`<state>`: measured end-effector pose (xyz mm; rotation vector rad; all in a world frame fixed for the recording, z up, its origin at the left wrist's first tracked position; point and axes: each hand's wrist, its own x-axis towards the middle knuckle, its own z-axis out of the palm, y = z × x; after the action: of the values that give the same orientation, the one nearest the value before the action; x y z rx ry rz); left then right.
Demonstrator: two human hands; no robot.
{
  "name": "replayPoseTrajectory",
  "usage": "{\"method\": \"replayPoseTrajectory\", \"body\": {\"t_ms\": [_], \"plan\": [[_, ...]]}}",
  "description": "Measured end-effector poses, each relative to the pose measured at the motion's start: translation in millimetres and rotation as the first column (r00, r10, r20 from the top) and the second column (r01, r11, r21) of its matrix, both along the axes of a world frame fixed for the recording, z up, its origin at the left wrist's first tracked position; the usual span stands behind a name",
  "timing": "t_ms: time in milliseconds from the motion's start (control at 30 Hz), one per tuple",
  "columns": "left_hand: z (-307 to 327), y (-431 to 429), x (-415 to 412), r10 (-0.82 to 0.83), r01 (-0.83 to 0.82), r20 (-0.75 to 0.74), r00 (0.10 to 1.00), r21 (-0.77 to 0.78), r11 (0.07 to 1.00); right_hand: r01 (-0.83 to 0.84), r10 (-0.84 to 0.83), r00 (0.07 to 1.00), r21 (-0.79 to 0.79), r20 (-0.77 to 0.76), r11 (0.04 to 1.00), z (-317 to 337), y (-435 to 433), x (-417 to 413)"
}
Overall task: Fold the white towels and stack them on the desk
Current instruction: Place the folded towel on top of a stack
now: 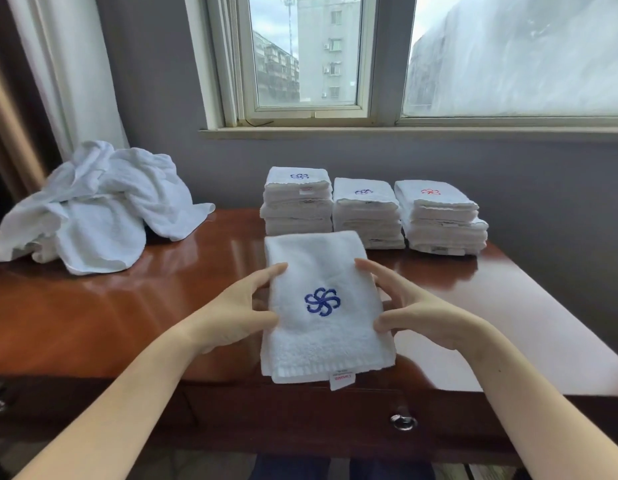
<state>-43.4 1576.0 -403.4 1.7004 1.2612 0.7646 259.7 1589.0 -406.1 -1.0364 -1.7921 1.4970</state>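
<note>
Three stacks (366, 213) of folded white towels are seen at the back of the desk (110, 313). One more folded towel (321, 306) is held at the desk's near edge, its sides pinched by the left hand (238, 313) and the right hand (414, 306); it is not yet stacked. A heap of unfolded towels (99, 209) is left on the desk's far left, so the task is judged well advanced but unfinished.

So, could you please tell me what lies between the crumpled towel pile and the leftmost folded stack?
Only bare desk separates pile and stack, in the head view.
</note>
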Motion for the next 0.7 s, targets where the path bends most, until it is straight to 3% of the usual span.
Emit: {"method": "replayPoseTrajectory", "body": {"t_ms": [167, 333, 700], "plan": [[28, 9, 11, -0.017, 0.016, 0.005, 1.0, 0.16, 0.987, 0.045, -0.03, 0.991, 0.117, -0.128, 0.992, 21, 8, 13], [70, 39, 35, -0.012, 0.021, -0.032, 0.999, 0.305, 0.952, 0.119, -0.086, 0.985, 0.229, -0.15, 0.966, 50, 33, 28], [148, 166, 88, -0.036, 0.078, -0.121, 0.992, 0.36, 0.93, 0.327, -0.282, 0.943, 0.339, -0.175, 0.882, 119, 134, 61]]}}
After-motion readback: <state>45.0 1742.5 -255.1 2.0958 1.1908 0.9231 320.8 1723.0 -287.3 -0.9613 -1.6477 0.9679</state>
